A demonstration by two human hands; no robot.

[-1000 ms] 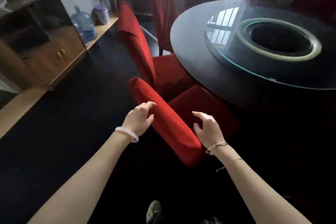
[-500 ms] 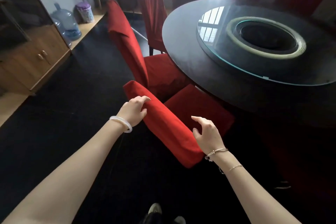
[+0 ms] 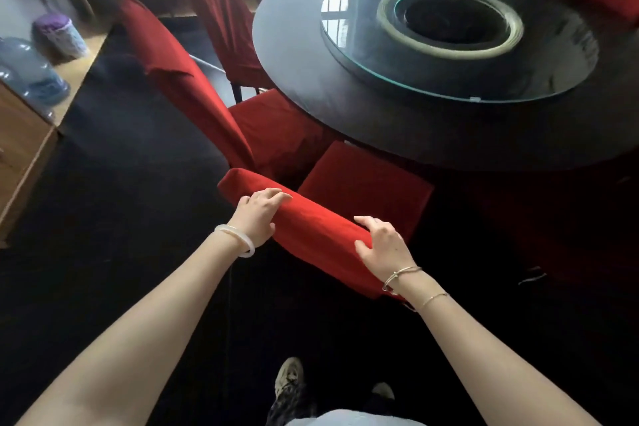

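A chair in a red cloth cover stands right in front of me, its seat (image 3: 366, 183) tucked toward the round dark table (image 3: 297, 55). My left hand (image 3: 257, 218) grips the top of the chair's backrest (image 3: 314, 228) near its left end, fingers curled over the edge. On the right end of the same backrest top lies my right hand (image 3: 383, 249), its fingers bent over the cloth and the thumb on the near side.
A second red-covered chair (image 3: 193, 90) stands just left of the first, a third (image 3: 221, 10) farther back. A glass turntable (image 3: 553, 79) lies on the table. A wooden cabinet (image 3: 20, 156), water bottles (image 3: 31, 73) and a small bin (image 3: 60, 34) line the left wall.
Both hands came down from hovering near the backrest and now hold its top; the left landed first, the right followed. I have stepped closer to the chair.
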